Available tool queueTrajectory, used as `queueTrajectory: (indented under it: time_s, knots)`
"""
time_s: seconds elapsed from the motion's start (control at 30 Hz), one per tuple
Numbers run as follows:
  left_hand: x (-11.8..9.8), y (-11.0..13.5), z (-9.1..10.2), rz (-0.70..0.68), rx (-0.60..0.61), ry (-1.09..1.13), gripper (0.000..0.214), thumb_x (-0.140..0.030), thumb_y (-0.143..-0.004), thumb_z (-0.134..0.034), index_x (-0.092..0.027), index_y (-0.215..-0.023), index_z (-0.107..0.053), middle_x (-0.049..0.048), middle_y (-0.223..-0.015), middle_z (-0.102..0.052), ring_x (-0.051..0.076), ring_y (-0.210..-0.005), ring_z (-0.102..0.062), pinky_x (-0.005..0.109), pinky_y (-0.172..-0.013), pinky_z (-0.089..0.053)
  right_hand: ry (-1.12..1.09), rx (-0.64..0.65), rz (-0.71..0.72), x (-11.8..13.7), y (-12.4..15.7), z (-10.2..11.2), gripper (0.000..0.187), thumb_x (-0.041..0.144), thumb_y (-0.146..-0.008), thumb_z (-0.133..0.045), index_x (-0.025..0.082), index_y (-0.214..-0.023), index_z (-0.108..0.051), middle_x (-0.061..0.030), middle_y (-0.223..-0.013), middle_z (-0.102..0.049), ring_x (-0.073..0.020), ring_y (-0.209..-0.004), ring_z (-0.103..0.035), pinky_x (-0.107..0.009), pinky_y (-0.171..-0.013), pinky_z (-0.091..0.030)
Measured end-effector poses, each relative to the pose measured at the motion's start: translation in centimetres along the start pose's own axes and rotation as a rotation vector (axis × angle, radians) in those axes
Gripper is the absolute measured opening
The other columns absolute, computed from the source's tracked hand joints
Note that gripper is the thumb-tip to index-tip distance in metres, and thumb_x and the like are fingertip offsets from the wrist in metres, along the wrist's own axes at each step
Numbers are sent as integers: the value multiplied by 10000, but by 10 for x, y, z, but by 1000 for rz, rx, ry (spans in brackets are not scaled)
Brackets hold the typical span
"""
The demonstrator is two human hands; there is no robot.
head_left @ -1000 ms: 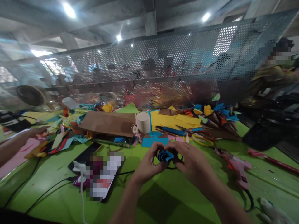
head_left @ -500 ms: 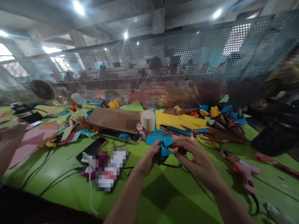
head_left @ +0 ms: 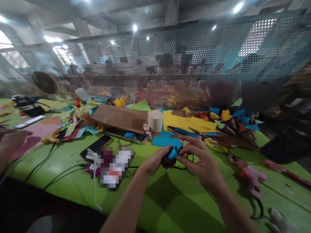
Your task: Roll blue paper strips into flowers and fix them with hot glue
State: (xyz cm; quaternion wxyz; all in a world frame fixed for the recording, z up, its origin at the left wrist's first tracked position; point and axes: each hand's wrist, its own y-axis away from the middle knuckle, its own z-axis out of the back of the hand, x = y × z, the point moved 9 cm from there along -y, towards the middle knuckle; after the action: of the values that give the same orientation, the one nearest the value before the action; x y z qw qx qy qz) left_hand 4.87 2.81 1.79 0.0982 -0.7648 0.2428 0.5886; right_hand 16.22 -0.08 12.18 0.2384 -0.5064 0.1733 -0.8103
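Gripping the blue paper piece (head_left: 175,152) in closed fingers, the left hand (head_left: 155,161) is holding it up over the green table (head_left: 167,207), just on the near side of a flat blue sheet (head_left: 163,140). A second ago the paper was showing as a rolled curl between both hands; half a second ago it was spreading a point to the right; now it's sitting as a compact, folded shape, with something brown showing underneath. Over on the other side, the right hand (head_left: 201,158) is bending its fingers in, thumb and fingertips touching the paper's right side; whether they're pinching it, I cannot tell. Beyond the sheet, the white cylinder (head_left: 155,121) is standing upright beside the brown paper (head_left: 121,117). Off to the right, the pink glue gun (head_left: 252,178) is lying on the table, and at the far left another person's arm (head_left: 11,142) is now reaching in less far than in the first frame.
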Motion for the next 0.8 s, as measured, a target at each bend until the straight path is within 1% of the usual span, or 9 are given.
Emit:
queueTrajectory:
  time_s: [0.07, 0.13, 0.2, 0.3, 0.37, 0.43, 0.53, 0.67, 0.8]
  knots:
    - [7, -1, -1, 59, 20, -16, 573, -725, -826, -454, -168, -704, -511, -20, -514, -493, 97, -442, -442, 238, -448, -265, -35, 58, 4, 2, 1, -6, 87, 225, -819, -708, 219, -749, -658, -80, -1141, -645, -256, -1125, -583, -401, -953, -447]
    - [13, -3, -4, 106, 53, 11, 611, -771, -798, -441, -172, -702, -511, -33, -488, -467, 93, -414, -418, 237, -428, -230, -43, 82, 17, 4, 1, -9, 83, 203, -821, -702, 222, -753, -658, -51, -956, -674, -229, -982, -631, -358, -853, -484]
    - [15, -3, -6, 126, 79, 73, 621, -791, -784, -438, -176, -729, -510, -46, -492, -446, 85, -407, -390, 231, -420, -193, -3, 66, 39, 5, 1, -8, 91, 194, -816, -702, 222, -745, -653, -24, -821, -649, -204, -847, -632, -320, -751, -489]
    - [10, -2, -7, 98, 88, 165, 586, -763, -802, -453, -181, -748, -493, -62, -515, -394, 73, -425, -345, 226, -433, -175, 74, 33, 82, 7, -1, -3, 94, 209, -830, -681, 222, -744, -646, -21, -789, -643, -194, -781, -620, -304, -698, -486]
    - [1, 0, -7, 46, 102, 208, 502, -685, -799, -546, -188, -778, -475, -76, -542, -360, 64, -442, -307, 226, -448, -178, 118, 24, 99, 8, -2, 1, 79, 223, -851, -651, 225, -772, -657, -30, -796, -651, -198, -775, -621, -310, -695, -491]
    - [-7, 4, -8, 4, 112, 234, 426, -510, -717, -721, -204, -840, -452, -86, -594, -366, 53, -469, -298, 224, -465, -182, 154, 13, 108, 8, -3, 4, 70, 231, -866, -631, 226, -807, -669, -35, -799, -649, -200, -774, -619, -314, -695, -495]
    - [-11, 8, -11, 18, 129, 211, 511, -243, -571, -786, -221, -926, -420, -86, -672, -402, 42, -506, -321, 222, -477, -168, 182, 6, 129, 8, -3, 4, 56, 229, -874, -630, 229, -838, -674, -35, -821, -643, -202, -812, -621, -318, -736, -500]
    - [-6, 9, -14, 74, 147, 205, 546, -197, -573, -722, -231, -993, -376, -96, -658, -394, 36, -479, -289, 227, -470, -122, 178, 54, 141, 7, -2, -1, 62, 205, -884, -618, 234, -865, -670, -42, -900, -655, -202, -884, -626, -320, -788, -500]
    - [-3, 10, -15, 86, 176, 195, 556, -236, -580, -759, -230, -983, -377, -107, -625, -387, 26, -446, -258, 224, -459, -103, 154, 117, 155, 11, -2, -1, 72, 190, -883, -604, 230, -854, -656, -45, -896, -676, -208, -882, -644, -321, -774, -514]
